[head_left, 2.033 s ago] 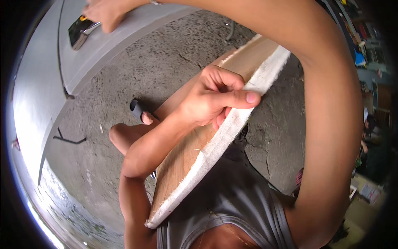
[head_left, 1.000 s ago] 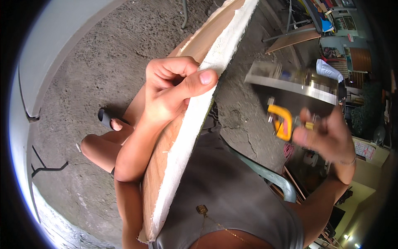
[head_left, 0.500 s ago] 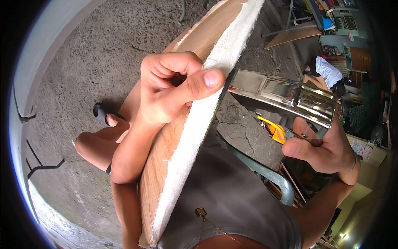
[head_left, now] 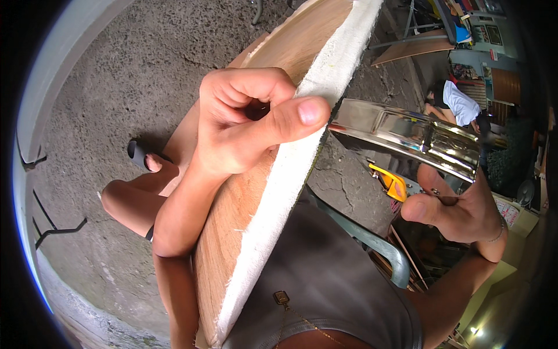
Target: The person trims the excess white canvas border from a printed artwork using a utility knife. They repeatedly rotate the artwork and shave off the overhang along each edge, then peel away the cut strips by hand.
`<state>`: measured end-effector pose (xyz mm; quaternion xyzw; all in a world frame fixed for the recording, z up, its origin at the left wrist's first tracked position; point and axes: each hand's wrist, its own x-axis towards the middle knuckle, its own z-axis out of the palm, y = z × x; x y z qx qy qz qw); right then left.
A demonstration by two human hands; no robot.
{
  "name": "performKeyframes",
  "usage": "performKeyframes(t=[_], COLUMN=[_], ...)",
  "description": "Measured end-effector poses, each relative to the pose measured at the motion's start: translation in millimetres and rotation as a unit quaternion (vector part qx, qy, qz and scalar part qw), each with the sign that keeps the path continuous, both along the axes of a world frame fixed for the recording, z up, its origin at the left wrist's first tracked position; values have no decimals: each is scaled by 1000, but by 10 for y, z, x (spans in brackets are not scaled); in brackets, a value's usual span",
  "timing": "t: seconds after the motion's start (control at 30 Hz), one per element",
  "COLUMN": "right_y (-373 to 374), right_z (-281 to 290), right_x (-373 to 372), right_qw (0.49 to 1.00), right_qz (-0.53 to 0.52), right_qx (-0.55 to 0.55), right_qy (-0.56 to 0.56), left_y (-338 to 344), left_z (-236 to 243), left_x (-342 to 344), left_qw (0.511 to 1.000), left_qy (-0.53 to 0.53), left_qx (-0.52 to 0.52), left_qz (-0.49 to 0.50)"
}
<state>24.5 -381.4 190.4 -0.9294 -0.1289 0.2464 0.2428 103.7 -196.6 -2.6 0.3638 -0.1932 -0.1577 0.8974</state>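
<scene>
The landmark is the padded panel (head_left: 273,192), a long board with a brown wood face and a white fabric-wrapped edge. It lies tilted across the person's lap and runs from the lower middle of the view to the top.

Left hand (head_left: 250,125): curled around the panel about midway along its length. The thumb is pressed flat on the white edge; the fingers are folded over the wood face. The hand grips the panel firmly.

Right hand (head_left: 456,212): held to the right of the panel, well apart from it. The thumb and fingers are drawn together, pinching a small dark object (head_left: 444,199) too small to identify.

Green chair arm (head_left: 363,238): just right of the panel's lower part, beside the torso.

Yellow tool (head_left: 390,183): on the floor right of the panel, below the chrome part.

Chrome part (head_left: 407,139): a shiny curved metal piece, its left end close to the panel's white edge, near the left thumb.

Concrete floor (head_left: 133,75): left of the panel, with a dark sandal (head_left: 137,155) on the person's foot.

Another person (head_left: 456,104): crouched far right of the panel, near cluttered shelves.
</scene>
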Motion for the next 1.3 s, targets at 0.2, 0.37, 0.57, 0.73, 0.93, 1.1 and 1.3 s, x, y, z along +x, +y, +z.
performKeyframes(t=[0.2,0.37,0.57,0.73,0.93,1.1,1.3], right_y=[49,96,129,164,214,163,-19], right_z=[32,54,41,41,-41,-39,14], right_x=[58,101,150,208,248,245,250], right_qw=[999,997,993,987,978,985,973], right_qz=[27,52,80,109,143,94,-195], right_qx=[-32,-59,-88,-114,-145,-143,31], right_qy=[-3,-10,-14,-22,-36,6,119], left_y=[7,20,13,28,19,19,11], left_z=[23,17,46,-4,25,26,-30], left_x=[-4,13,16,41,17,11,12], left_qw=[1000,1000,1000,1000,1000,1000,1000], left_qy=[6,0,-14,-30,-11,-3,-16], left_qx=[3,-1,9,4,2,5,-1], left_qz=[6,-2,3,-2,-2,-9,7])
